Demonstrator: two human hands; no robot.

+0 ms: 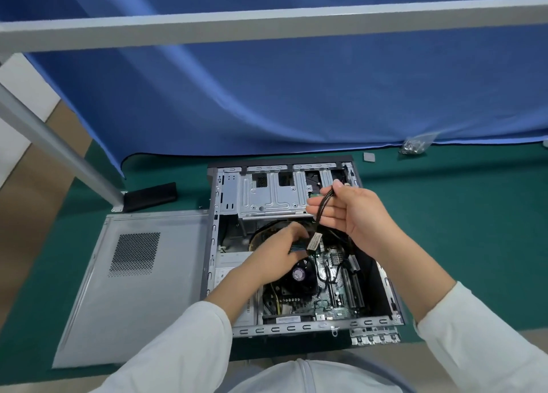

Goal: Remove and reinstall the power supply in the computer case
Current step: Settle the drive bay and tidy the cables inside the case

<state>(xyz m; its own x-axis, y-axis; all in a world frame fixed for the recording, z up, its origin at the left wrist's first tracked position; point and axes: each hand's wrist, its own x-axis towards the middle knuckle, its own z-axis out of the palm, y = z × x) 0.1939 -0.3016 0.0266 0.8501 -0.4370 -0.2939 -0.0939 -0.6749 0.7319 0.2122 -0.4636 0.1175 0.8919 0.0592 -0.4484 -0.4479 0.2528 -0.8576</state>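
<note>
Here we are over the open computer case (296,244), lying on its side in the middle of the frame on the green mat (459,214), side panel (133,288) off and flat to the left of it. The right hand (353,214) is up over the upper right of the case, thumb and fingers curled round a bundle of black cable (321,211), lifting it clear of the board; a tagged connector (315,242) dangles at the lower end of that bundle. The left hand (275,254) is down inside the case at centre, fingers curled in around the connector end near the CPU fan (299,274), though exactly what they pinch is hard to tell. The power supply (234,271) itself sits in the lower left of the case, a pale box mostly hidden under the left forearm, and it looks seated in its bay. So this reads as the cabling step, whether unplugging or plugging back in I cannot say from here. The next move calls for a careful hand: steady the connector, mind any latch, keep the loose wires away from the fan and the motherboard (335,291). A small bag of screws (415,146) waits at the upper right by the blue curtain (296,96).
</note>
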